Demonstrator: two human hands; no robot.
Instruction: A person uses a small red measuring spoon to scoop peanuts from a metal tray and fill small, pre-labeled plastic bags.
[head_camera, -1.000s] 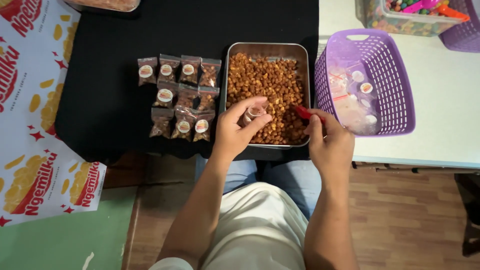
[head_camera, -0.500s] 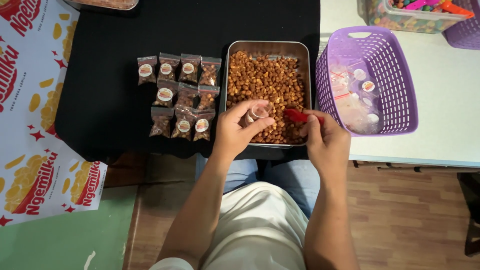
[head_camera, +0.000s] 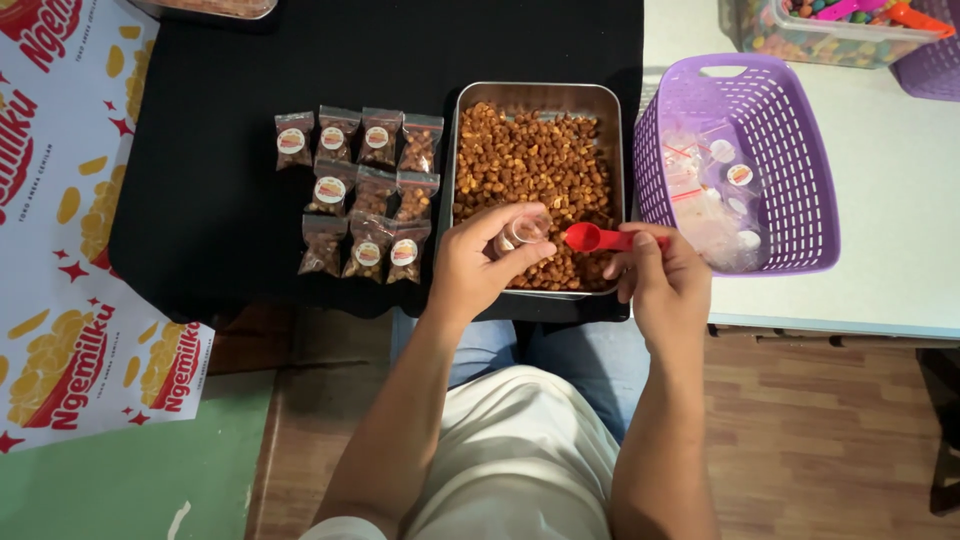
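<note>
Right now the left hand (head_camera: 478, 262) is curling around a small clear plastic pouch (head_camera: 521, 231), fingers closed on it and holding its mouth up over the near edge of the rectangular steel tray (head_camera: 452, 150). That tray is sitting on a black cloth (head_camera: 210, 200) and is holding a heap of brown coated nuts (head_camera: 530, 160). The right hand (head_camera: 662, 280) is gripping the handle of a small red plastic scoop (head_camera: 590, 238), thumb and fingers pinched shut on it, and the scoop's bowl is hovering just beside the pouch mouth, above the nuts at the tray's near right corner. Whether the scoop is carrying any nuts cannot be told.

Just left of the tray, a cluster of small filled clear bags with round labels (head_camera: 360, 190) is lying in three rows on the cloth. Just right of the tray, a purple perforated plastic basket (head_camera: 800, 170) is standing on a pale tabletop, tilted a little, and is holding empty clear bags with round stickers (head_camera: 715, 195). Beyond the basket, further from the tray, a clear box of colourful small items (head_camera: 830, 35) is showing at the frame's top. Well left of the tray, a white printed banner with red and yellow shapes (head_camera: 60, 250) is hanging over the table edge.
</note>
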